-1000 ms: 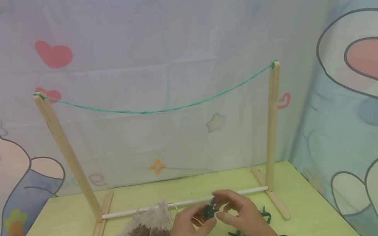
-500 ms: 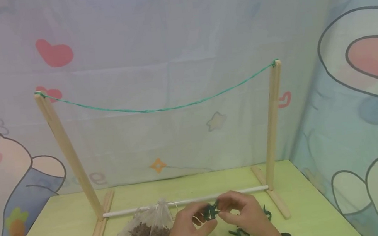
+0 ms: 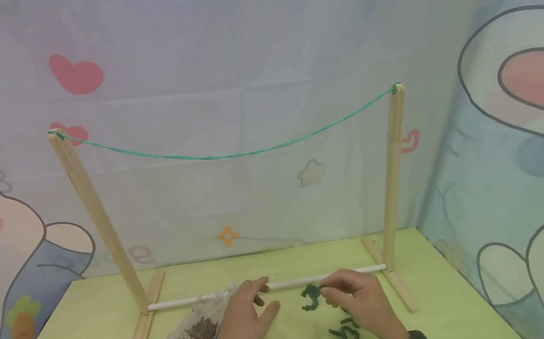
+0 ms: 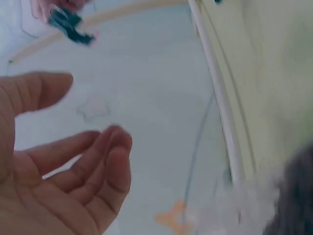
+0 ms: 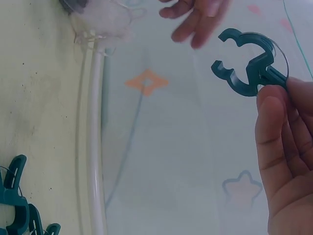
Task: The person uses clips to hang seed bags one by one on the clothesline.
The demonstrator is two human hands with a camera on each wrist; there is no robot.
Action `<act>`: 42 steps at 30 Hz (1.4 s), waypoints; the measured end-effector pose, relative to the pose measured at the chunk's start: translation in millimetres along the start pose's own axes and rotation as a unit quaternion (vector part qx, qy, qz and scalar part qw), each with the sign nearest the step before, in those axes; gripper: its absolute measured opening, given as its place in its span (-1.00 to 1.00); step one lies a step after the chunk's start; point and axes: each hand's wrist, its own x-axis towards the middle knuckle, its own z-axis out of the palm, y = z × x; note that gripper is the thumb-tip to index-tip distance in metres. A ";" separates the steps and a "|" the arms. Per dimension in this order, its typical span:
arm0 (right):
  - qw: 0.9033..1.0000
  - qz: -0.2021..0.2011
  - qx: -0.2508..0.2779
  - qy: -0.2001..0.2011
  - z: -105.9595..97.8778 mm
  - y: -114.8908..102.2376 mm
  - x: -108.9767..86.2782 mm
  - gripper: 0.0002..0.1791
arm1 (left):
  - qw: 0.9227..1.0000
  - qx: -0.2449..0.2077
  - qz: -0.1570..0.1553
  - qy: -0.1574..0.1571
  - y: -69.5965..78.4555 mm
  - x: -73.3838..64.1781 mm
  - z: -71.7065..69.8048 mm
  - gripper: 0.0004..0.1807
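My right hand pinches a dark green plastic spring clip by its handles, above the table. In the right wrist view the clip has its two curved arms spread apart, thumb and fingers squeezing the handle end. My left hand holds nothing; its thumb stands away from loosely bent fingers in the left wrist view. It hovers just right of filled mesh pouches and partly covers them. More green clips lie on the table beneath my right hand, partly hidden by it.
A wooden frame stands behind the hands, with a left post and a right post. Between their tops sags a green cord. A white rod joins the feet low over the yellow-green table. Behind hangs a printed cloth.
Both hands were together on the clip. The left hand has let go and moved left over the pouches, while the right hand keeps the clip, now with its curved arms apart.
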 end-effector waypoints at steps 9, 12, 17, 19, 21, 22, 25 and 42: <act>0.998 0.014 -0.060 0.031 -2.1 -3.1 1.1 -0.85 | 0.968 0.200 -0.039 0.146 -32.4 2.3 -5.3 -0.55; 0.996 0.023 -0.083 0.038 -1.6 -3.1 0.9 -0.85 | 0.969 0.193 -0.064 0.139 -40.7 4.4 -4.5 -0.55; 0.994 0.044 -0.091 0.042 -0.9 -2.4 1.4 -0.86 | 0.968 0.194 -0.095 0.131 -51.3 6.1 -3.7 -0.59; 0.994 0.049 -0.086 0.041 -0.7 -2.5 1.3 -0.87 | 0.967 0.196 -0.105 0.127 -54.6 6.6 -3.4 -0.61; 0.995 0.051 -0.080 0.042 -0.5 -3.2 1.1 -0.88 | 0.968 0.189 -0.113 0.121 -56.9 7.1 -3.3 -0.62; 0.995 0.050 -0.078 0.042 -0.4 -3.4 0.8 -0.88 | 0.969 0.185 -0.116 0.118 -57.7 7.6 -3.4 -0.62; 0.995 0.048 -0.075 0.042 -0.5 -3.7 0.5 -0.88 | 0.971 0.170 -0.124 0.114 -59.5 8.6 -3.3 -0.64; 0.994 0.041 -0.085 0.055 -4.9 -5.8 2.5 -0.85 | 0.990 0.067 -0.115 0.044 -52.6 0.4 -22.2 -0.47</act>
